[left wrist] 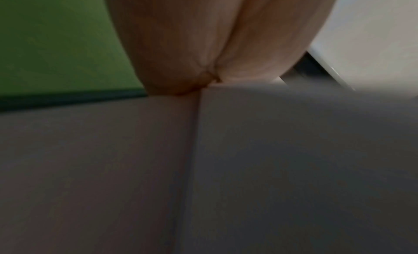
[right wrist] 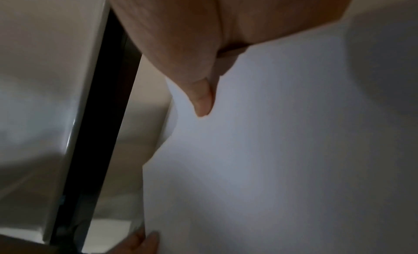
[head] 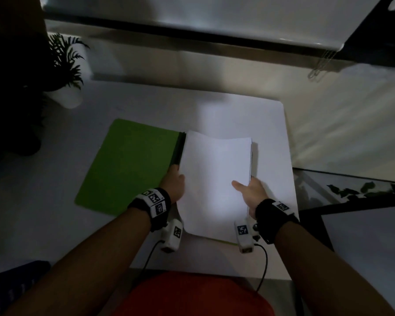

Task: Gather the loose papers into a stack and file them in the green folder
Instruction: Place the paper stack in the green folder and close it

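Observation:
A stack of white papers (head: 214,179) is held between both hands above the right half of the open green folder (head: 128,165), whose left cover lies flat on the white table (head: 274,142). My left hand (head: 172,184) grips the stack's left edge, thumb on top. My right hand (head: 249,190) grips the right edge, its thumb lying on the top sheet. A thin green strip of the folder (head: 226,242) shows under the stack's near edge. In the left wrist view the palm (left wrist: 203,43) meets the paper (left wrist: 271,150) beside the green cover (left wrist: 56,43). The right wrist view shows the thumb (right wrist: 201,97) on the sheet (right wrist: 271,150).
A potted plant (head: 64,71) in a white pot stands at the table's far left. The table's right edge (head: 290,156) drops to a glass surface (head: 351,192). A window sill and blind cord (head: 322,62) run along the back. Wrist camera cables (head: 263,265) trail toward my body.

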### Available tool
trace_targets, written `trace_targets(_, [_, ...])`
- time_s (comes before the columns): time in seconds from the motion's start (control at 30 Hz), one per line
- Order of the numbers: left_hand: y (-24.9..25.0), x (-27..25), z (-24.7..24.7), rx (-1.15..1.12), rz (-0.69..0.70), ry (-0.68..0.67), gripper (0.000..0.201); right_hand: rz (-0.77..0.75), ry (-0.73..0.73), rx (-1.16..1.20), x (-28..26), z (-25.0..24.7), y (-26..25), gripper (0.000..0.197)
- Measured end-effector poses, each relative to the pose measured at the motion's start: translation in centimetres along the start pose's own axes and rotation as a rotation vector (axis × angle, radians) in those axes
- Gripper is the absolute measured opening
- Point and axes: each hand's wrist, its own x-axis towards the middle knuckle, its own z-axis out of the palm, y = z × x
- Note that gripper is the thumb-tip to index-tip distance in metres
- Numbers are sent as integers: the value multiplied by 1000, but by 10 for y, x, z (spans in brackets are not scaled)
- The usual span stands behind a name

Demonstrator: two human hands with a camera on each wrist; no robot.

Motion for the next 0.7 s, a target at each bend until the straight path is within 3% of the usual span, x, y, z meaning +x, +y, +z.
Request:
trace_targets(0.2, [-3, 1, 5, 298, 90, -21, 51, 33, 284, -267, -6, 13, -7, 52])
trace_targets(0.27, [-7, 2, 3, 300, 120, -37, 60, 28, 246, -318, -10, 16, -6, 57])
trace_targets(0.37, [-6, 1, 5, 287, 110, -56, 59, 24, 199, -350, -14, 19, -7, 59])
trace_targets(0.57, [-15, 13, 6, 213, 135, 22, 67, -43, 224, -258, -16, 24, 0, 59])
trace_targets(0.7, [-14, 11, 5, 294, 88, 18, 74, -45, 255, -371, -26, 30, -1, 61])
